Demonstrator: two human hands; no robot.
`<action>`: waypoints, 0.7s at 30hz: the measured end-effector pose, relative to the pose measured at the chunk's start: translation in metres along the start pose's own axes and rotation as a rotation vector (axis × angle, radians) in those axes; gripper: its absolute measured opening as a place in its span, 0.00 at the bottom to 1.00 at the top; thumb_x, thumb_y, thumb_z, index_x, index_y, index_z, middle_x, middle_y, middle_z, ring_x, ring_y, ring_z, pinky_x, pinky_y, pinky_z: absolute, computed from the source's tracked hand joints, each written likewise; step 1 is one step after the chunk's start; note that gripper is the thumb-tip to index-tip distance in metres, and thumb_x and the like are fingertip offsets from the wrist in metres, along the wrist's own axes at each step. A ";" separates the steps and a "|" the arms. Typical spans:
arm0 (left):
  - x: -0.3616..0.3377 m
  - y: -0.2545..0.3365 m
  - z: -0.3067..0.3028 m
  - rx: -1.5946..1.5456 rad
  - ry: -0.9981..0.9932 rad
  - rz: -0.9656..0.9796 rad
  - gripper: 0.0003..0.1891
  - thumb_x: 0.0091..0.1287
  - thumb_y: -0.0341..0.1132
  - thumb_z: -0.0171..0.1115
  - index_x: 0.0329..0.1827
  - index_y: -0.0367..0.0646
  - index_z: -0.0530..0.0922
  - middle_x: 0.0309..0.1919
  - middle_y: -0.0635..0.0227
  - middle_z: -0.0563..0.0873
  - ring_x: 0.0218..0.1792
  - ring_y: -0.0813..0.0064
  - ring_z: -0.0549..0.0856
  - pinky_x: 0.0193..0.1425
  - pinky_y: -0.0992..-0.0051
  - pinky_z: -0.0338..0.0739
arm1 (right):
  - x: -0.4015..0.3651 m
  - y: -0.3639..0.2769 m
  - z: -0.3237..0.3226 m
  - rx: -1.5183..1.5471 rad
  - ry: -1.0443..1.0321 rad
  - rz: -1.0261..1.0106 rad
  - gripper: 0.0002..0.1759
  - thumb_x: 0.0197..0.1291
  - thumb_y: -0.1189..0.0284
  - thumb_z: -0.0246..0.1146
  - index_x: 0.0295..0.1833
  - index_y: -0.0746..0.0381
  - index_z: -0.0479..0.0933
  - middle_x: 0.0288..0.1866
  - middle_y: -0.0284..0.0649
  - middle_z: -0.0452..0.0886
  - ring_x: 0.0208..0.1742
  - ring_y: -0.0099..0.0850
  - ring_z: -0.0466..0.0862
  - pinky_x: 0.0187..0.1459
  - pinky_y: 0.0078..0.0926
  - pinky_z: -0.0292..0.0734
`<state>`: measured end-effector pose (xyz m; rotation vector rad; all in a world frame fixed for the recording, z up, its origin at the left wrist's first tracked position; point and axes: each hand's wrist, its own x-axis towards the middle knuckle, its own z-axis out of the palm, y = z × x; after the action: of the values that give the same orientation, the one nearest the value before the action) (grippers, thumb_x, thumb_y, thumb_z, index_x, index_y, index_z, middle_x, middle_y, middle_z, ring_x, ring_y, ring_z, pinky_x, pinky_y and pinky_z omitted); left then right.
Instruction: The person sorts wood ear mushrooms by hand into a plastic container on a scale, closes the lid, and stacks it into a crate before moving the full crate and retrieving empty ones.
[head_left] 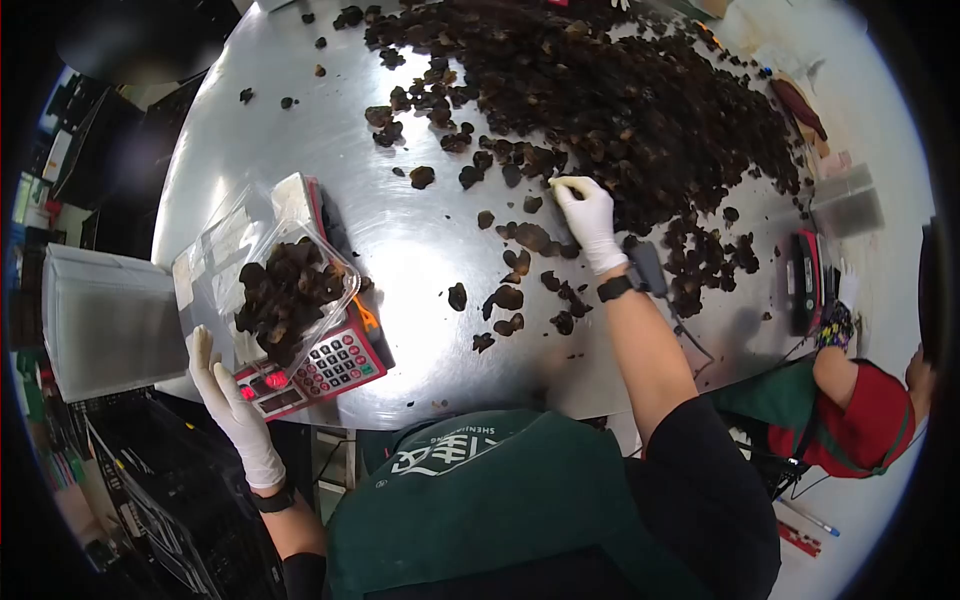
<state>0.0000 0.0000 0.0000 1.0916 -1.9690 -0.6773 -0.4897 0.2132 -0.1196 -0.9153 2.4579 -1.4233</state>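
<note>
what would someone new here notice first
The eye likely falls first on the big heap of dark brown, crinkled pieces across the far right of the shiny metal table. Next is the red-and-white electronic scale at near left, under a clear plastic container of similar pieces. The white-gloved right hand is at the heap's edge.

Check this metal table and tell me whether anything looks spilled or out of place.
Small, dark brown, crinkled pieces lie strewn loose on the shiny silver metal table, apart from the large dark brown heap. They look like strays or spillage, though that may be normal here. I see no clear damage.
</note>
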 end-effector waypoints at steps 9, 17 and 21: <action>-0.011 0.005 -0.014 -0.071 0.063 -0.060 0.23 0.81 0.37 0.42 0.75 0.37 0.66 0.69 0.55 0.74 0.70 0.62 0.74 0.74 0.64 0.64 | -0.004 -0.086 0.007 1.568 -0.528 0.721 0.17 0.73 0.67 0.57 0.63 0.60 0.78 0.47 0.33 0.79 0.32 0.25 0.74 0.21 0.15 0.62; -0.028 0.033 -0.022 0.080 0.064 -0.059 0.19 0.72 0.23 0.56 0.66 0.35 0.75 0.60 0.58 0.81 0.60 0.66 0.80 0.68 0.69 0.71 | -0.017 -0.182 0.054 1.203 -0.852 0.580 0.18 0.75 0.65 0.56 0.61 0.64 0.78 0.47 0.37 0.81 0.33 0.21 0.76 0.22 0.12 0.63; -0.007 0.088 0.008 0.049 0.009 0.257 0.18 0.59 0.17 0.68 0.53 0.38 0.84 0.48 0.59 0.85 0.45 0.68 0.85 0.54 0.71 0.79 | -0.050 -0.243 0.075 0.898 -0.938 0.330 0.20 0.75 0.61 0.55 0.58 0.65 0.80 0.41 0.35 0.83 0.31 0.15 0.74 0.24 0.10 0.67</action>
<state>-0.0444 0.0504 0.0580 0.8478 -2.0811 -0.4870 -0.3138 0.0994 0.0336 -0.6627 1.0549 -1.3099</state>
